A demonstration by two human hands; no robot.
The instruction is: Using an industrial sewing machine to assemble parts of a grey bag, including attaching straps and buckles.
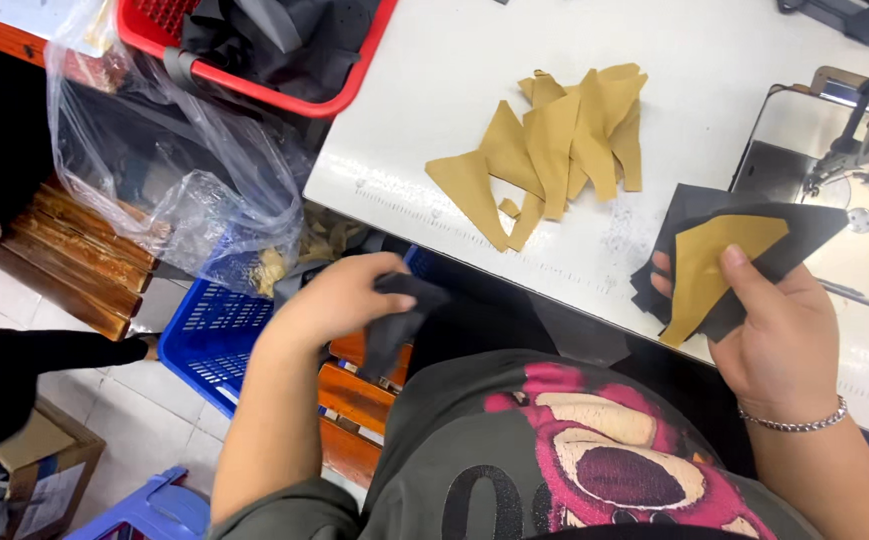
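While right hand [784, 345] fingers pinch tan piece [709, 265] at table edge [374, 205], left hand [339, 300] fingers grip black piece [394, 325]

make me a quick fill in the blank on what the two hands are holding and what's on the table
1. The right hand holds a tan piece laid on top of a ____ piece of fabric.
2. The left hand grips a dark piece above a ____ basket.
3. The loose pile of cut pieces on the white table is ____ in colour.
4. The right wrist wears a silver ____.

Missing words: black; blue; tan; bracelet
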